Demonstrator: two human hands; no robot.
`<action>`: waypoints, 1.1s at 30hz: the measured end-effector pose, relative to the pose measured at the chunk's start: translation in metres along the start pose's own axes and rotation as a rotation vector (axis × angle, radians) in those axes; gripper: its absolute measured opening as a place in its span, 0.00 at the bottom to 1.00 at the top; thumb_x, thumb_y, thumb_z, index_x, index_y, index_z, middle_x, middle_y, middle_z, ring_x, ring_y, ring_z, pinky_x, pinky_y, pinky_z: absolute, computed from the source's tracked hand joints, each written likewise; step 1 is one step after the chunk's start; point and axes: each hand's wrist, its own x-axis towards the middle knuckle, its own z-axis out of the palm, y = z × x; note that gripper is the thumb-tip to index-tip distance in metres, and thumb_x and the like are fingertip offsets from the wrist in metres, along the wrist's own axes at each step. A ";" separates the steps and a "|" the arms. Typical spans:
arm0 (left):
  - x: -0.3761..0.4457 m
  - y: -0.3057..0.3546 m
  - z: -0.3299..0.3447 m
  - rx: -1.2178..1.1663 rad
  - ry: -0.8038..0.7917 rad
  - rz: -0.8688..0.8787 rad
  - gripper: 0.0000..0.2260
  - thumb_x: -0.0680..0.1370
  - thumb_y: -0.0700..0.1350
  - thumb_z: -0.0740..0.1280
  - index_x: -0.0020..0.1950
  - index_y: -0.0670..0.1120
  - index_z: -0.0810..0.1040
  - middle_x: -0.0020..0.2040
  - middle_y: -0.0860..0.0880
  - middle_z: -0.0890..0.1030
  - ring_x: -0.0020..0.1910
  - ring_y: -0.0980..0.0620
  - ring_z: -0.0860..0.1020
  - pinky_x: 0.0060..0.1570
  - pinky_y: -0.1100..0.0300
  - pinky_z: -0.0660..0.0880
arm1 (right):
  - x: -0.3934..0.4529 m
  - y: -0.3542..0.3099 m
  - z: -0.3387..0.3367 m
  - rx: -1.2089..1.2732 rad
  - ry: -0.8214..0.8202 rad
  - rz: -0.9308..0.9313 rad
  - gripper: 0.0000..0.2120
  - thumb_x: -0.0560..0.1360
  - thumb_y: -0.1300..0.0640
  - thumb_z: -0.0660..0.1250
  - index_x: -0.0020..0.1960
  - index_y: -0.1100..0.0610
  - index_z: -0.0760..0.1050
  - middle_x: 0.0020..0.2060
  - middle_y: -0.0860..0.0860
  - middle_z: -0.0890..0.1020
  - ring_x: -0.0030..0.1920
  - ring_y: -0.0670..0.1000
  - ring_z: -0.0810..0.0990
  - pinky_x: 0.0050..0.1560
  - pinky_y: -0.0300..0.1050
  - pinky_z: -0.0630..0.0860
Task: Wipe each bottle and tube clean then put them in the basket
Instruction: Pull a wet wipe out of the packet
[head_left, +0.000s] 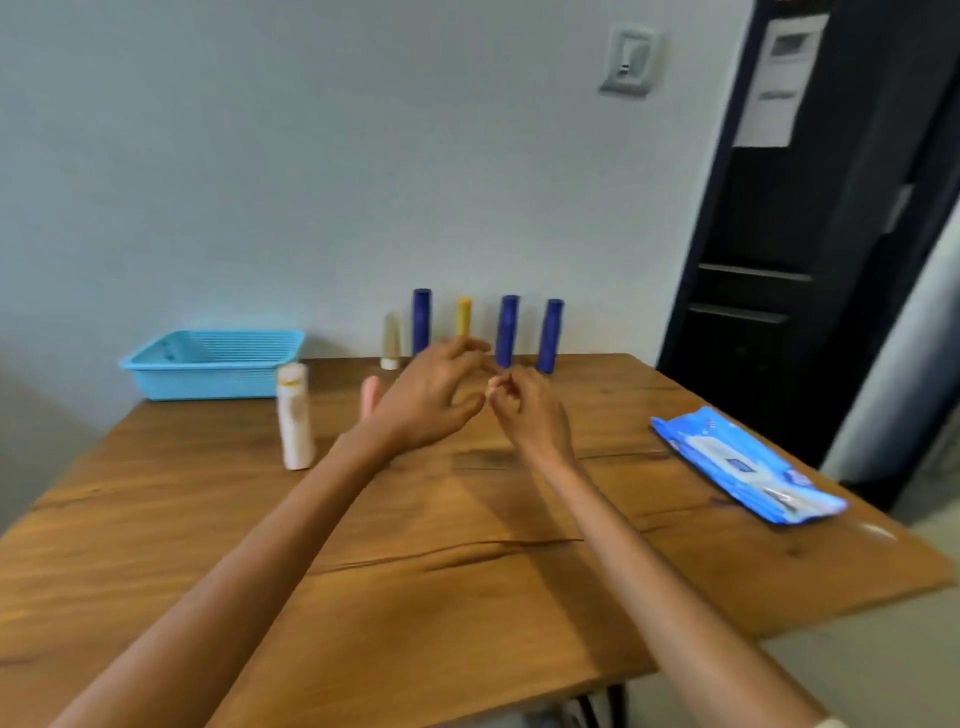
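Three dark blue bottles (422, 321) (507, 330) (549, 335), a yellow tube (464, 316) and a pale beige tube (390, 340) stand in a row at the table's far edge. A white bottle (295, 415) stands nearer, left of my hands, and a small pink tube (370, 397) peeks out behind my left hand. My left hand (431, 397) hovers over the table with fingers spread, holding nothing. My right hand (524, 410) is beside it, fingers curled closed, almost touching the left fingertips. The light blue basket (208, 364) sits at the far left, with nothing visible inside.
A blue pack of wet wipes (748, 467) lies flat near the table's right edge. The wooden table (467, 571) ends against a white wall at the back. A dark door stands at the right.
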 end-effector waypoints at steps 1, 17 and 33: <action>0.005 0.013 0.018 -0.005 -0.031 0.013 0.13 0.75 0.45 0.64 0.59 0.45 0.77 0.62 0.46 0.74 0.62 0.49 0.72 0.62 0.58 0.67 | -0.005 0.015 -0.010 -0.048 -0.015 0.053 0.13 0.73 0.47 0.60 0.50 0.53 0.76 0.50 0.51 0.79 0.49 0.53 0.78 0.44 0.48 0.74; 0.106 0.117 0.238 -0.340 -0.397 -0.226 0.23 0.80 0.46 0.59 0.74 0.43 0.62 0.72 0.44 0.66 0.70 0.46 0.65 0.69 0.52 0.63 | -0.001 0.204 -0.161 -0.670 -0.192 0.800 0.15 0.78 0.53 0.60 0.61 0.60 0.71 0.59 0.57 0.76 0.59 0.57 0.74 0.53 0.47 0.71; 0.115 0.110 0.250 -0.211 -0.485 -0.264 0.46 0.72 0.67 0.62 0.77 0.45 0.41 0.78 0.46 0.48 0.77 0.44 0.48 0.74 0.46 0.43 | 0.035 0.192 -0.172 -0.585 -0.473 0.910 0.21 0.69 0.46 0.74 0.49 0.59 0.70 0.45 0.54 0.82 0.34 0.46 0.77 0.46 0.38 0.77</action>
